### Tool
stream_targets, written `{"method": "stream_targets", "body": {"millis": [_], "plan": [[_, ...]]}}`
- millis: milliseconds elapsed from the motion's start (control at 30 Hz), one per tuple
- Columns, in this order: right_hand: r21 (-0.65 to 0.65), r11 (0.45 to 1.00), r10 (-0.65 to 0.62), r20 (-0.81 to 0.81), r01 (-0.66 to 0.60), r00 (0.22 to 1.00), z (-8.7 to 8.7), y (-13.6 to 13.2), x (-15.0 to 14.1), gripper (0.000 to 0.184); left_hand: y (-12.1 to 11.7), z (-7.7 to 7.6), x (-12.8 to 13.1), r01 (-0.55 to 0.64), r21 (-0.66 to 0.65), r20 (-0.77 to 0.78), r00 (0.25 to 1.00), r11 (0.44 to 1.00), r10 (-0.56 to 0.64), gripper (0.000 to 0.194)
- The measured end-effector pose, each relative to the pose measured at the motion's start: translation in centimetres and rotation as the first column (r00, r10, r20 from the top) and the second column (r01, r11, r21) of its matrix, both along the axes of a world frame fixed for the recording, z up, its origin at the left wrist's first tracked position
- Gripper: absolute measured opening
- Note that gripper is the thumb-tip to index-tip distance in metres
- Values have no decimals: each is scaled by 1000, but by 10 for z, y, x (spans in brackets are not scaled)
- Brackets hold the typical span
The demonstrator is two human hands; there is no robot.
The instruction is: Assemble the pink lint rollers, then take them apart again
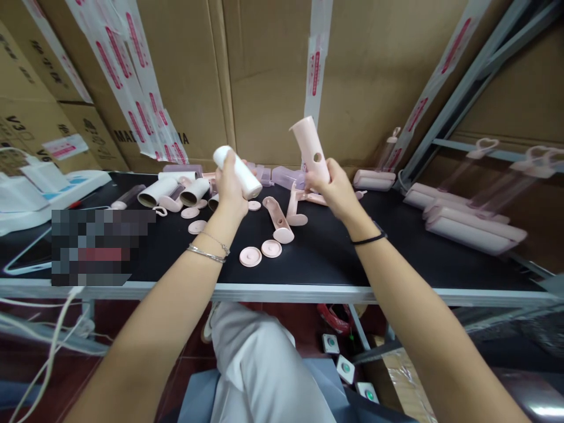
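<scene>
My left hand (232, 187) is wrapped round a white lint roller roll (247, 178), held tilted above the black tabletop (317, 267). In my right hand (335, 189) is a pale pink plastic tube (308, 138) with a round hole in its side, raised and leaning to the left. Below and between the hands lie a pink trough-shaped piece (276, 214) and a pink part with a rounded end (298, 219). Two round pink caps (250, 257) rest nearer the table's front edge. More white rolls (154, 192) lie left of my left hand.
Pink-and-white lint rollers (476, 229) with clear handles stand at the right. Translucent purple pieces (286, 176) lie behind the hands. A white power strip (66, 191) occupies the left end. Cardboard boxes (264, 76) wall off the back, and a metal frame (458, 82) rises at the right.
</scene>
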State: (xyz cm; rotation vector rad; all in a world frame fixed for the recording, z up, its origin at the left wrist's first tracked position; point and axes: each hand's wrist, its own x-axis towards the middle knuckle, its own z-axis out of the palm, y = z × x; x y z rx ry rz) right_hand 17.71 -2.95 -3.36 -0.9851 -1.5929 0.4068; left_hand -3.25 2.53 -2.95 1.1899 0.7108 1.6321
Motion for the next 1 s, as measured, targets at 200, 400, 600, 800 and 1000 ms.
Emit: {"method": "stream_targets", "body": {"millis": [200, 400, 600, 800, 1000], "plan": [[-79, 967, 221, -225, -243, 949, -17, 9, -35, 46, -21, -11, 28, -3, 150, -116, 993, 989, 21, 57], [-104, 979, 114, -425, -174, 898, -12, 12, -31, 51, -18, -18, 27, 83, 264, -275, 961, 961, -8, 69], [-78, 963, 194, -460, -257, 867, -1, -4, -31, 54, -11, -15, 23, 68, 440, -373, 921, 895, 113, 73], [-91, 943, 264, -376, -319, 888, -6, -3, -33, 52, -11, -16, 23, 81, 474, -421, 896, 877, 144, 67], [-128, 884, 397, -301, -449, 867, -8, -4, -34, 53, -15, -20, 26, 112, 437, -498, 856, 893, 137, 65]]}}
